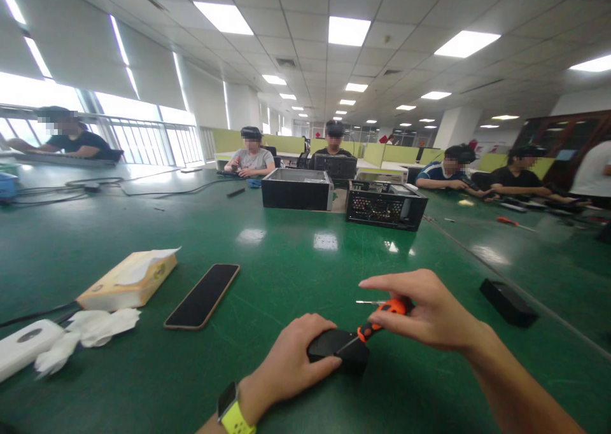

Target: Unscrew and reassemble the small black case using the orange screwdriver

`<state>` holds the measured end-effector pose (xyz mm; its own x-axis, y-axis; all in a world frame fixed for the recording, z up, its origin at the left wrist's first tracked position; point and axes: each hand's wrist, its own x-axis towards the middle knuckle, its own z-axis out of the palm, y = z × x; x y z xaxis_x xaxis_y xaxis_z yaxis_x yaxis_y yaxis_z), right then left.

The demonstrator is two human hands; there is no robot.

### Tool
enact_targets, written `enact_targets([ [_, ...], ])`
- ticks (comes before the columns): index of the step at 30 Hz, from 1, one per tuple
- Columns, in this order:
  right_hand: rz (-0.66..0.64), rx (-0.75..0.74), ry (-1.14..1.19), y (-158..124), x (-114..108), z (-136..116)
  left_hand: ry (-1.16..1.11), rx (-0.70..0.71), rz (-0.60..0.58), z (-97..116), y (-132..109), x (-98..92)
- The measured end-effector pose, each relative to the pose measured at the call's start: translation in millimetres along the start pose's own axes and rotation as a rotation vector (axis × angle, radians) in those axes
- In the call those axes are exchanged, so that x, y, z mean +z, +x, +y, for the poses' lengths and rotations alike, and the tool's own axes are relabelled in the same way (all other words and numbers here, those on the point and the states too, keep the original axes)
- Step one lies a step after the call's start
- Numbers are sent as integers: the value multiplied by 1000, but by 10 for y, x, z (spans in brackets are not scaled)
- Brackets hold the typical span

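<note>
A small black box (351,350) sits on the green table, and my left hand (300,351) is wrapped round its left side with the thumb along the near edge. My right hand (429,313) holds an orange and black screwdriver (366,331) by its handle, with the index finger stretched out above. The screwdriver slants down to the left, its thin shaft reaching the top of the black box near my left thumb. A silver metal shaft (370,302) also points left beside the orange handle; I cannot tell whether it belongs to a second screwdriver.
Left of my hands lie a phone (203,297), a tissue pack (131,278), crumpled tissues (100,329) and a white device (28,345). Another black block (508,302) lies right. Two computer cases (298,191) stand ahead. Several people sit around the table; cables (95,182) run far left.
</note>
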<state>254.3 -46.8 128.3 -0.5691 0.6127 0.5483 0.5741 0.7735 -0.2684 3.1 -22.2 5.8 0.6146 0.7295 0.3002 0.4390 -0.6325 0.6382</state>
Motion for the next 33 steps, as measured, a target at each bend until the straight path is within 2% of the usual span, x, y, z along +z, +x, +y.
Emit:
enact_targets([
  [3,-7,-23,18,1,-4,4,2,-3,2,-1,2,3],
  [10,-112,-23,215,22,-80,-23,8,0,-3,2,14,-8],
  [18,-23,-34,-46,4,4,-16,-6,-1,0,9,7,-10],
  [25,-114,-40,171,38,-92,-57,11,1,-8,11,19,-17],
  [30,-44,-21,25,19,-25,-30,11,-8,-6,24,8,-13],
  [33,-54,-22,7,12,-18,-31,9,-4,-7,24,5,-12],
])
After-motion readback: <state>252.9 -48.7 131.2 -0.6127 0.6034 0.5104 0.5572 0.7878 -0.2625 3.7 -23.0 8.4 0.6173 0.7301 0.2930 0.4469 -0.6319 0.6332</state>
